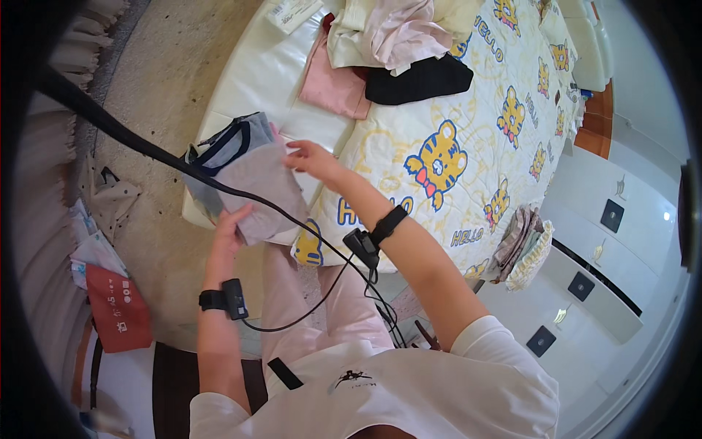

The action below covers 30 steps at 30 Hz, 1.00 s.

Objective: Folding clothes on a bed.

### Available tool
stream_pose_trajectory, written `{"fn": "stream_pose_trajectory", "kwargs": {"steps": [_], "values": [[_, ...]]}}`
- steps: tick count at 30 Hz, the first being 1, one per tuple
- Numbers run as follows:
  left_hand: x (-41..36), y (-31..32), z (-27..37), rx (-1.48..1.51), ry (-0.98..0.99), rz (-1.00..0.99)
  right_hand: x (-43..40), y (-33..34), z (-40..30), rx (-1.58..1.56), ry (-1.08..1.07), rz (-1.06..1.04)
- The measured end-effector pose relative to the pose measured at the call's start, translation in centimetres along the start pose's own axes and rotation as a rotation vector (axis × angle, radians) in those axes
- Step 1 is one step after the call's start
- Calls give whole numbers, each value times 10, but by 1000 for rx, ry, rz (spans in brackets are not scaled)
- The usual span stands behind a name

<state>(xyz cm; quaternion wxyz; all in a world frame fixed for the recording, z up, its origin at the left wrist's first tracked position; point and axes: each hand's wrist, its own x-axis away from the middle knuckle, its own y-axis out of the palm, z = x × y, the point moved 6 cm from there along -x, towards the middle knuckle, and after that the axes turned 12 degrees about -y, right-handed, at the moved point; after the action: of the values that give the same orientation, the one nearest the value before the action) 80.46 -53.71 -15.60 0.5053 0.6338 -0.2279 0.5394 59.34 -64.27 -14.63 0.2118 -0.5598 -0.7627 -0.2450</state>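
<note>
A light grey folded cloth (269,189) lies between my hands, over a grey garment with a dark navy neckband (233,148) near the bed's corner. My left hand (236,222) is at the cloth's lower left edge, thumb on top and fingers partly hidden beneath it. At the upper right edge, my right hand (307,159) touches the cloth with bent fingers; whether it grips is unclear. A bit of pink fabric shows behind the cloth. Black cables cross in front of the garments.
A pink folded garment (334,90), black folded garment (419,79) and pale crumpled clothes (389,33) lie on the tiger-print quilt (384,164). Folded textiles (524,247) sit at its right edge. A red bag (118,310) stands at left. White drawers (587,219) line the right.
</note>
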Motion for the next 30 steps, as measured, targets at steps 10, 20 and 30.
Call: {"fn": "stream_pose_trajectory", "kwargs": {"steps": [10,20,30], "values": [[-68,-123,37,-371,589,588,-95,-229,-79,1133,-328,556],[-25,-126,-47,-303,598,980,-70,-234,-52,368,-386,396],[-49,-126,-109,-445,408,894,249,-282,115,389,-55,833]]}}
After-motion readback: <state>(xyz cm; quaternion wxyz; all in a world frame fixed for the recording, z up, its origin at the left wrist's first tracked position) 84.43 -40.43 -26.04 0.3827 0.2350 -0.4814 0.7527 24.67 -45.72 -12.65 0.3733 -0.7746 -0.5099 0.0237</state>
